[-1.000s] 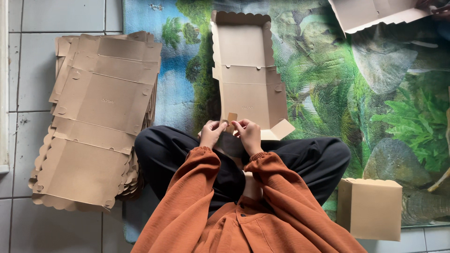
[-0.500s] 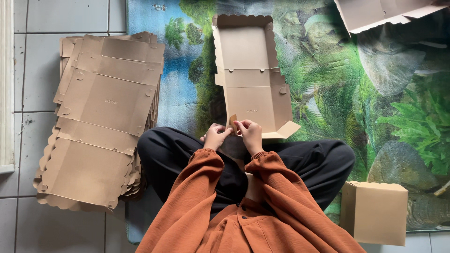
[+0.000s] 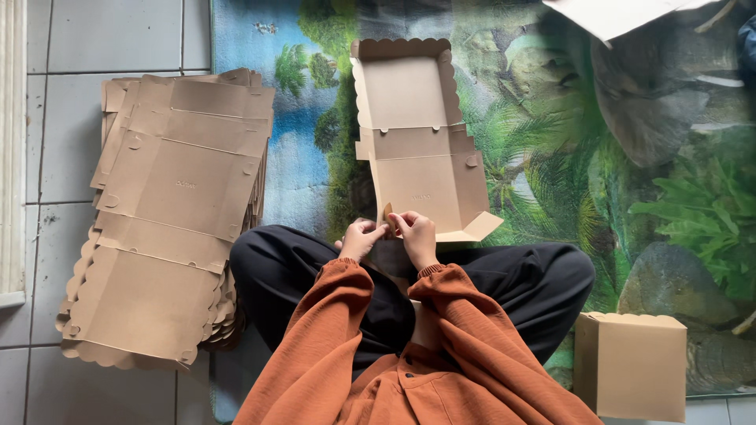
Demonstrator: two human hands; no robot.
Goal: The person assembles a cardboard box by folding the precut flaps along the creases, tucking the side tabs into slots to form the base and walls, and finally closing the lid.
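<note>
- The left hand (image 3: 361, 238) and right hand (image 3: 416, 233) meet at the near edge of a half-folded box (image 3: 417, 149), fingers pinching a small tab there.
- The box lies open on a jungle-print mat (image 3: 630, 157), just past the person's crossed legs, its scalloped lid pointing away.
- A stack of flat blanks (image 3: 165, 212) sits to the left, half on the tiled floor (image 3: 47, 142).
- A finished box (image 3: 630, 366) stands by the right knee.
</note>
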